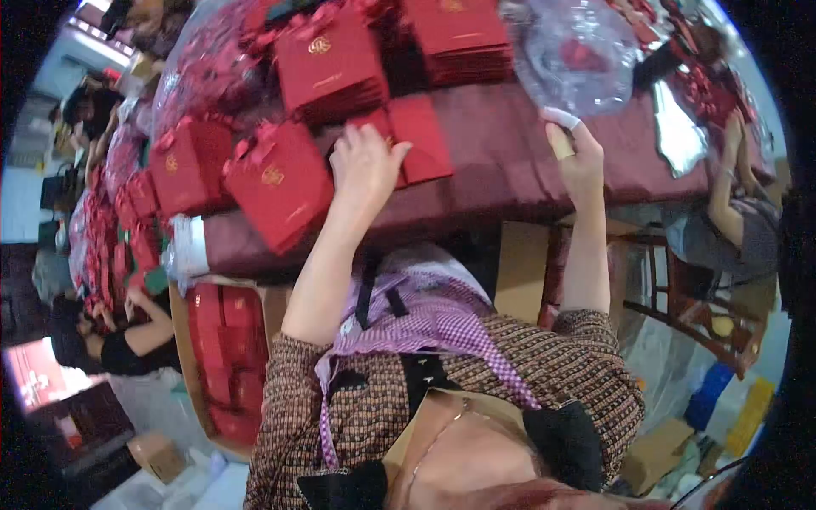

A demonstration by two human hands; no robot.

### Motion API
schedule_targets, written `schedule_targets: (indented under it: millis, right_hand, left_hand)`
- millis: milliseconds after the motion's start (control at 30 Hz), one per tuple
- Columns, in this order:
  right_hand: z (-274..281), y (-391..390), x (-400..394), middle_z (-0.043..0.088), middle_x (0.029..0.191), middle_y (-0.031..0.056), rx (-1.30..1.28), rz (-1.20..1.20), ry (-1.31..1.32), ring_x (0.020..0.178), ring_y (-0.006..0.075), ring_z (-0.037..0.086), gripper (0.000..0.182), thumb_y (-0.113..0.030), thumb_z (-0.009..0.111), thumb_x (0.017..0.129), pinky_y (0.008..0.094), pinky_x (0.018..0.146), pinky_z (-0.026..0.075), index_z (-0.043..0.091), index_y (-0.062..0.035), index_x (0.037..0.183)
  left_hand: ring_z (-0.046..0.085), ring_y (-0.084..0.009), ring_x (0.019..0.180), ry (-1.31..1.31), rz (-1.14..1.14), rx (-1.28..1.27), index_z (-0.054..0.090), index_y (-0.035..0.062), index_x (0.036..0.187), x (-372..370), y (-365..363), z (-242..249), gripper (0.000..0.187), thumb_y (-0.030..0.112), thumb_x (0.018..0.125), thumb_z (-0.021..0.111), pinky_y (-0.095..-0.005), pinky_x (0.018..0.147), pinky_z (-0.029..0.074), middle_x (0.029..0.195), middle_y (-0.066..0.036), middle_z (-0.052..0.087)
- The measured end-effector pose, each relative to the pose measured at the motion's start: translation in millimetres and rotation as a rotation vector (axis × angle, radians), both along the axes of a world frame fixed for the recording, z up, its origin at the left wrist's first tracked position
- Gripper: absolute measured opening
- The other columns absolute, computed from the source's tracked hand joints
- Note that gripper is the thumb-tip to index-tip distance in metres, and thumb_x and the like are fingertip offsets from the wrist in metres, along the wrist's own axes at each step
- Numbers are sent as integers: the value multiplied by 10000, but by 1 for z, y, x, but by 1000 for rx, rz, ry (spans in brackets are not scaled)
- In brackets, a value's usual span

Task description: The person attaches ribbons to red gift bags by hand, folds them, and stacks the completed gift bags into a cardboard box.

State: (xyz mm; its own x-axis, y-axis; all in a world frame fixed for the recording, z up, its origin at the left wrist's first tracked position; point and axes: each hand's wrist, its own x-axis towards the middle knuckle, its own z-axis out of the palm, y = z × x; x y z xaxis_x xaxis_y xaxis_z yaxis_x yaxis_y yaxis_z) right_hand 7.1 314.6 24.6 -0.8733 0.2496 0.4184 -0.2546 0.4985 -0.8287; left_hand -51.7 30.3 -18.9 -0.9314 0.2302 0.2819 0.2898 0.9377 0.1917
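My left hand (365, 166) lies with its fingers spread on a red paper item (421, 140) that is flat on the cloth-covered table; the hand hides part of it. Right beside it stands a red gift bag (280, 183) with gold print and a ribbon at the top. Over the table's right part, my right hand (582, 161) is raised with curled fingers. A white wrap (561, 117) covers one of its fingers and a yellowish piece (560, 141) shows at the thumb. Whether anything is pinched there cannot be made out.
Stacked red bags (331, 59) and more bags (459, 38) line the back. A clear plastic bag (578, 55) lies at back right. Below the table's left side is a carton (183, 340) of red packages. Other people sit left and right; a wooden stool (697, 314) stands right.
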Motion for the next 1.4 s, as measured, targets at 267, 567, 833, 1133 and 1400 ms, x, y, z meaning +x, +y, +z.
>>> schedule_targets:
  millis: [267,567,833,1133,1400]
  right_hand:
    - [54,55,-79,665,955,147,322,-111,84,858,202,638,213,-91,574,855,280,795,486,640,-10,1041]
    - [-7,142,-172,651,870,181,1160,-269,-329,861,324,643,194,-152,565,808,428,770,513,636,-9,918]
    - [-30,127,-176,647,931,143,1193,-590,-120,945,304,603,273,-259,643,793,436,851,414,610,-68,986]
    - [-51,135,-183,608,935,51,1397,-507,-10,945,245,553,186,-148,469,836,510,851,368,578,-128,985]
    - [-43,140,-182,667,920,111,1380,-424,-277,997,299,557,234,-116,464,829,483,917,354,588,-77,1024]
  left_hand:
    - [472,-440,1080,-15,-171,-17,458,-34,1173,16,22,-3,604,357,776,690,-509,884,411,1286,-324,394]
    - [523,-382,907,51,-80,128,503,-65,1088,10,14,-4,465,213,770,698,-455,777,443,959,-207,523]
    - [549,-405,873,-48,-37,274,539,-56,1009,-3,13,-16,453,214,714,750,-465,763,450,920,-223,567]
    - [579,-404,889,-231,122,556,503,-37,992,-8,20,-4,382,152,733,713,-458,781,452,883,-243,601]
    - [600,-356,771,-268,118,632,537,-10,849,-10,17,-9,295,187,721,716,-419,697,477,790,-201,602]
